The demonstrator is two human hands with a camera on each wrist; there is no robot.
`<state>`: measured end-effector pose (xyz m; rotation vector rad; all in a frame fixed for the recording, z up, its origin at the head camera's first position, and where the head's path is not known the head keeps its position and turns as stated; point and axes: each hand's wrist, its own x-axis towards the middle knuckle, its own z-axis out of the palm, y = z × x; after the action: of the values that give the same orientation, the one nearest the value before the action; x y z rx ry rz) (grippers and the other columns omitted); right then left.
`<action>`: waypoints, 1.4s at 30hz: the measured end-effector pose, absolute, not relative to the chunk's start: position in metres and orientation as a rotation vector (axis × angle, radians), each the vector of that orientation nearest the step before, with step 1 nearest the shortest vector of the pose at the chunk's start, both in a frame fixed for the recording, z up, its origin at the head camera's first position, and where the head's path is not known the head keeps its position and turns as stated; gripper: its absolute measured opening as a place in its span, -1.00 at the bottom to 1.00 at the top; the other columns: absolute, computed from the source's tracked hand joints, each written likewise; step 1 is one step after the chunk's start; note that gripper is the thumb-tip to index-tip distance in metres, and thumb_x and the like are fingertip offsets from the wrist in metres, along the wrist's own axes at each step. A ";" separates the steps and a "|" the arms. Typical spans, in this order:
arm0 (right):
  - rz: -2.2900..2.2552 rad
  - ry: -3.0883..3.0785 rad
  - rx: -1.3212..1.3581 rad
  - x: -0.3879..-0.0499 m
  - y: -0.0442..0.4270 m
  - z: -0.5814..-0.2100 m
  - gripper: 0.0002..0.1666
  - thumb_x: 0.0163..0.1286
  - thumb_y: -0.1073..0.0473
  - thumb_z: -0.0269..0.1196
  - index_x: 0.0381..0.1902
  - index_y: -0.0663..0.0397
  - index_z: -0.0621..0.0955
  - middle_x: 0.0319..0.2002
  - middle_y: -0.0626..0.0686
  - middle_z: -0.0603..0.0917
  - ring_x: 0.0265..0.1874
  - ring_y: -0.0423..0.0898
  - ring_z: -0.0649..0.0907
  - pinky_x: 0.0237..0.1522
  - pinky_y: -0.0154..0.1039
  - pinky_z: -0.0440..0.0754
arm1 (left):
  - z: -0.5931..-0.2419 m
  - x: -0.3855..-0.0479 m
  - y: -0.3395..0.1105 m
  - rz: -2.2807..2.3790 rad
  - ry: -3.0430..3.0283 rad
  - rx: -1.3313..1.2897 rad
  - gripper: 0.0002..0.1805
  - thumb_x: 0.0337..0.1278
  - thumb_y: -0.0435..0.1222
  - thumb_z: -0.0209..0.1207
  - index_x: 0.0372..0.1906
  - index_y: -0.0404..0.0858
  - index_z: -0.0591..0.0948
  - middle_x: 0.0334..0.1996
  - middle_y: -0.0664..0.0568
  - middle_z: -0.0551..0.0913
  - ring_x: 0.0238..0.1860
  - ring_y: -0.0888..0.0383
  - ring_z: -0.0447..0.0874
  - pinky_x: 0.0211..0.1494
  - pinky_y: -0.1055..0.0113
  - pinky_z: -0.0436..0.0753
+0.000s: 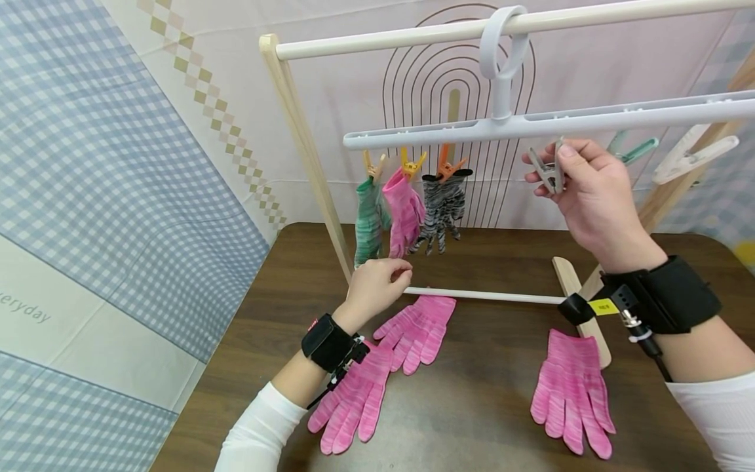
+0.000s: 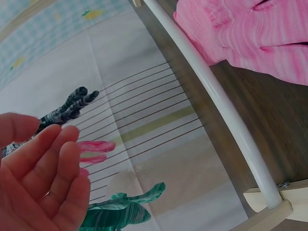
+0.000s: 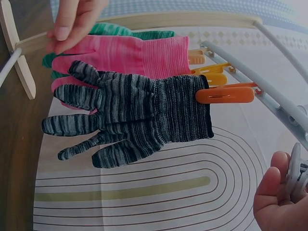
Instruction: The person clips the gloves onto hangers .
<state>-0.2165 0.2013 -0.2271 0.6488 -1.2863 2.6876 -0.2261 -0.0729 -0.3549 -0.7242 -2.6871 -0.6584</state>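
Observation:
My right hand [image 1: 598, 196] pinches a grey clothespin [image 1: 548, 176] just beneath the light grey hanger [image 1: 425, 134]. From the hanger's left half hang three gloves: a green glove [image 1: 368, 219] under a pale orange clothespin, a pink glove [image 1: 402, 213] under a yellow clothespin [image 1: 411, 164], and a black-and-white striped glove [image 3: 130, 113] under an orange clothespin [image 3: 225, 93]. My left hand [image 1: 377, 288] is below the green and pink gloves, its fingers loosely bent and holding nothing in the left wrist view. Whether it touches a glove cannot be told.
A wooden rack with a white top rod [image 1: 383, 40] and lower rod [image 1: 489, 295] stands on the brown table [image 1: 472, 380]. Three pink gloves lie there, one at right [image 1: 572, 393]. A green clothespin [image 1: 639, 151] and white clothespin [image 1: 696, 157] hang right of my hand.

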 end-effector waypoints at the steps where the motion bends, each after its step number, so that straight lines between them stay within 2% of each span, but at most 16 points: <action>1: 2.686 -1.287 0.650 -0.217 0.201 -0.227 -0.86 0.26 0.35 0.04 -0.33 0.41 0.48 -0.34 0.21 0.62 -0.40 0.02 0.65 -0.43 -0.29 0.54 | -0.355 -0.226 -0.073 -0.651 -2.711 -0.725 -0.78 0.09 -0.18 0.03 -0.27 -0.09 0.66 -0.43 0.16 0.67 -0.47 0.30 0.59 -0.49 0.45 0.47; 13: 2.647 -1.317 0.668 -0.219 0.203 -0.228 -0.88 0.24 0.36 0.06 -0.32 0.38 0.48 -0.35 0.15 0.58 -0.34 0.00 0.65 -0.42 -0.31 0.54 | -0.368 -0.233 -0.069 -0.608 -2.823 -0.785 -0.77 0.10 -0.16 0.02 -0.24 -0.10 0.64 -0.45 0.16 0.66 -0.49 0.30 0.56 -0.49 0.45 0.44; 18: 2.640 -1.319 0.687 -0.221 0.203 -0.229 -0.88 0.24 0.38 0.05 -0.32 0.39 0.48 -0.36 0.15 0.59 -0.34 -0.01 0.65 -0.42 -0.31 0.54 | -0.376 -0.232 -0.064 -0.593 -2.899 -0.807 -0.75 0.10 -0.16 0.01 -0.18 -0.09 0.62 -0.39 0.15 0.67 -0.41 0.29 0.60 -0.52 0.49 0.44; 28: 2.629 -1.335 0.700 -0.222 0.206 -0.229 -0.88 0.25 0.39 0.04 -0.32 0.39 0.48 -0.36 0.15 0.59 -0.28 0.00 0.64 -0.40 -0.30 0.52 | -0.387 -0.235 -0.053 -0.535 -2.944 -0.859 -0.72 0.04 -0.21 0.06 -0.13 -0.15 0.61 -0.45 0.14 0.64 -0.62 0.30 0.39 -0.64 0.51 0.29; 37: 2.636 -1.329 0.684 -0.224 0.206 -0.228 -0.90 0.24 0.38 0.05 -0.33 0.37 0.48 -0.35 0.14 0.58 -0.25 0.01 0.64 -0.39 -0.30 0.52 | -0.396 -0.239 -0.049 -0.528 -2.986 -0.808 -0.72 0.03 -0.19 0.08 -0.13 -0.14 0.61 -0.45 0.14 0.65 -0.58 0.28 0.44 -0.60 0.46 0.32; 42: 2.648 -1.324 0.682 -0.224 0.207 -0.228 -0.86 0.25 0.35 0.05 -0.27 0.38 0.46 -0.32 0.15 0.58 -0.28 0.01 0.64 -0.40 -0.30 0.53 | -0.401 -0.241 -0.051 -0.509 -3.034 -0.756 -0.69 0.04 -0.17 0.09 -0.09 -0.15 0.59 -0.45 0.13 0.64 -0.58 0.26 0.45 -0.61 0.44 0.33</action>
<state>-0.2245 0.2067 -0.2280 0.6816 -1.3243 2.6483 -0.2412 -0.0514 -0.4015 -0.7557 -3.0345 -0.5090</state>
